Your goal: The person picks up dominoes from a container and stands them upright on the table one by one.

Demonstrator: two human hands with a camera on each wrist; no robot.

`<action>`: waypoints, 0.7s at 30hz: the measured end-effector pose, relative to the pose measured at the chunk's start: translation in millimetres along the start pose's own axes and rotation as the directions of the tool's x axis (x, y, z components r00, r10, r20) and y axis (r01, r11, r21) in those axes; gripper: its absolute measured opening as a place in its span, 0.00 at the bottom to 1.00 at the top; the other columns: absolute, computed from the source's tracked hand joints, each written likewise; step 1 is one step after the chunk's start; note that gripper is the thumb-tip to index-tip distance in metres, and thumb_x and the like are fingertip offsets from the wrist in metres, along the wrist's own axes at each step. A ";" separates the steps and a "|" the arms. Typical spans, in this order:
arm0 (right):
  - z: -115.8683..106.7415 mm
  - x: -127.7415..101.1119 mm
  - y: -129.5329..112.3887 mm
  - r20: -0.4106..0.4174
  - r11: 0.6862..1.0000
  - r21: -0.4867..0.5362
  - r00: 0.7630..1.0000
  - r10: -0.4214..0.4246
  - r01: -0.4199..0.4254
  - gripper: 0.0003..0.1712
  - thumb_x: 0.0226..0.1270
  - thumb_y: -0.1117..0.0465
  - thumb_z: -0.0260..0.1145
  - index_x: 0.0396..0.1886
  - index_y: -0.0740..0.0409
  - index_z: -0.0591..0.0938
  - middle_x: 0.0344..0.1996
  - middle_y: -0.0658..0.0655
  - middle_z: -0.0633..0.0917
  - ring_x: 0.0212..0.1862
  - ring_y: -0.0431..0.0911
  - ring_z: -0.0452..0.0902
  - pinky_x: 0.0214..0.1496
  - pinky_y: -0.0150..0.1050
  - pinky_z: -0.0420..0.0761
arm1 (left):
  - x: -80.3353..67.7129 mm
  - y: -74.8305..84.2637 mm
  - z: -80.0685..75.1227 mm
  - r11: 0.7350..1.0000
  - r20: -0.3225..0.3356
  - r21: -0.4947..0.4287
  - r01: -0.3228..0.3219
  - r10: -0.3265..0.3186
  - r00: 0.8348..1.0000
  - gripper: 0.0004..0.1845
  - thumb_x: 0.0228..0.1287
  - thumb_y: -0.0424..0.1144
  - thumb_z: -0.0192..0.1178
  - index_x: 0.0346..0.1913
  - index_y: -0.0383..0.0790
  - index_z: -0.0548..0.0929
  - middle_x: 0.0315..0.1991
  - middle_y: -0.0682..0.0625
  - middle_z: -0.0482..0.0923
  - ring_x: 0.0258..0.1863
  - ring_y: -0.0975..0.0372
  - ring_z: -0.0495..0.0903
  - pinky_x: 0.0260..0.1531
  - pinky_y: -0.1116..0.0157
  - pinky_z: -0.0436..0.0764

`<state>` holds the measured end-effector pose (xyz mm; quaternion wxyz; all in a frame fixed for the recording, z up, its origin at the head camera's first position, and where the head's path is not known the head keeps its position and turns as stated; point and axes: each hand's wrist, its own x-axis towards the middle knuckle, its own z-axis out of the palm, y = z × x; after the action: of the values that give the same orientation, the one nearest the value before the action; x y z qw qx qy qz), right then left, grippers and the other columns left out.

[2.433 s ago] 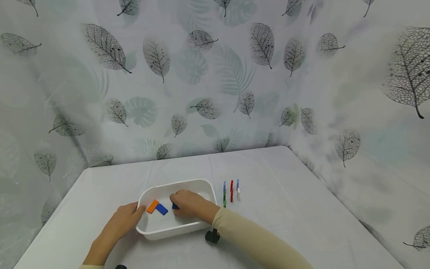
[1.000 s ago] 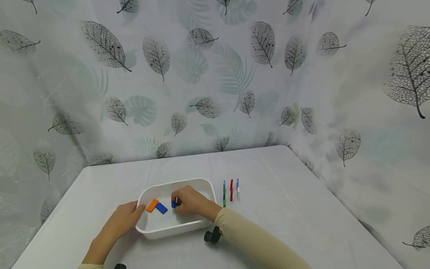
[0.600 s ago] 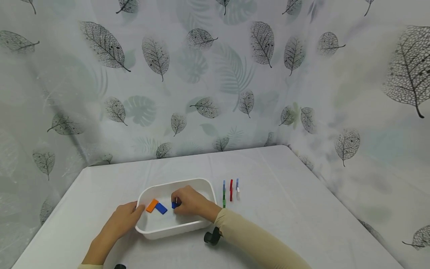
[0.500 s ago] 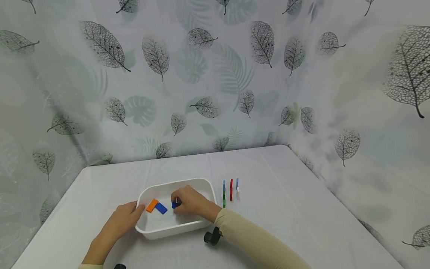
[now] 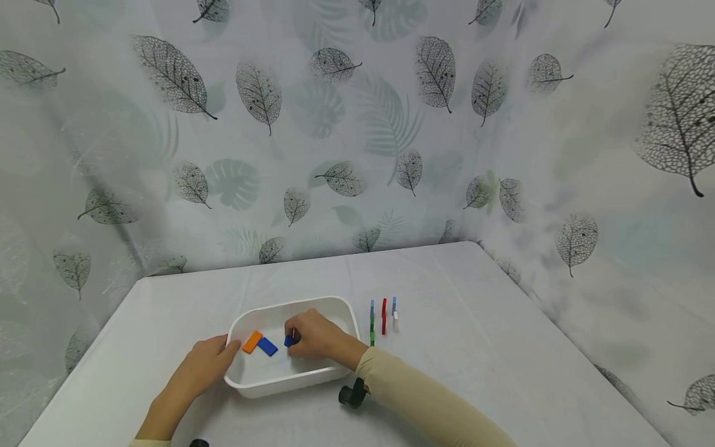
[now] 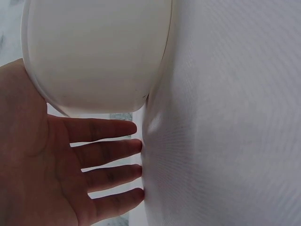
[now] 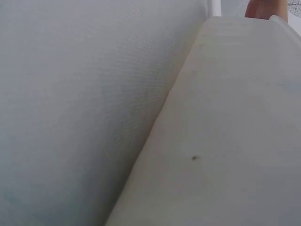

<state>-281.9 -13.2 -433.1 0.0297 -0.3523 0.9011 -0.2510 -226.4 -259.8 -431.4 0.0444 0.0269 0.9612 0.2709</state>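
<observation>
Right hand (image 5: 313, 338) grip: curled, pinching blue block (image 5: 289, 341) inside white tub (image 5: 290, 386) | left hand (image 5: 203, 366): fingers straight, bracing tub's wall.

A tub (image 5: 350, 315) sits on the bench (image 5: 475, 347), with the left hand (image 5: 203, 366) against its left wall and the right hand (image 5: 315, 335) inside it, pinching a block (image 5: 288, 341). Two flat pieces (image 5: 259, 343) lie in the tub between the hands. A row of upright pieces (image 5: 383, 315) stands on the bench just right of the tub.
</observation>
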 end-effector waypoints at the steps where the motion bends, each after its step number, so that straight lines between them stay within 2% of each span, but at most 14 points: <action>1: 0.3 0.2 -0.3 0.002 1.000 -0.005 1.000 0.010 -0.010 0.08 0.60 0.64 0.79 0.32 0.52 0.86 0.24 0.43 0.80 0.30 0.35 0.73 0.34 0.25 0.75 | 0.2 0.0 0.1 1.000 -0.001 -0.001 0.002 -0.002 1.000 0.30 0.81 0.47 0.49 0.65 0.19 0.74 0.46 0.37 0.84 0.36 0.52 0.77 0.35 0.52 0.82; 13: 0.7 1.2 0.2 -0.015 0.997 -0.015 0.998 0.069 -0.069 0.10 0.61 0.62 0.80 0.41 0.54 0.89 0.27 0.43 0.83 0.31 0.34 0.74 0.37 0.25 0.76 | 0.4 -0.6 0.7 1.000 -0.003 0.004 -0.002 0.002 1.000 0.30 0.81 0.47 0.49 0.65 0.20 0.75 0.46 0.37 0.84 0.36 0.52 0.77 0.36 0.51 0.81; 18: -3.5 -1.5 0.9 -0.060 0.998 0.027 0.996 0.059 -0.058 0.11 0.60 0.61 0.81 0.41 0.54 0.88 0.29 0.44 0.85 0.32 0.32 0.76 0.38 0.25 0.77 | 0.8 0.7 1.3 1.000 -0.008 0.007 0.010 -0.010 1.000 0.30 0.80 0.47 0.49 0.66 0.20 0.75 0.48 0.36 0.85 0.37 0.53 0.78 0.43 0.46 0.83; 21: -6.2 -3.2 1.2 -0.084 0.998 0.059 0.996 0.036 -0.031 0.11 0.61 0.61 0.81 0.41 0.54 0.88 0.30 0.45 0.87 0.32 0.31 0.77 0.38 0.25 0.78 | 0.5 0.1 0.4 1.000 -0.006 0.010 0.003 -0.003 1.000 0.30 0.80 0.47 0.49 0.65 0.20 0.75 0.47 0.36 0.85 0.37 0.52 0.77 0.41 0.47 0.83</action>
<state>-281.6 -7.7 -428.7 0.0056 -0.3251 0.8998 -0.2909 -226.9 -259.4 -431.7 0.0416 0.0250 0.9627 0.2662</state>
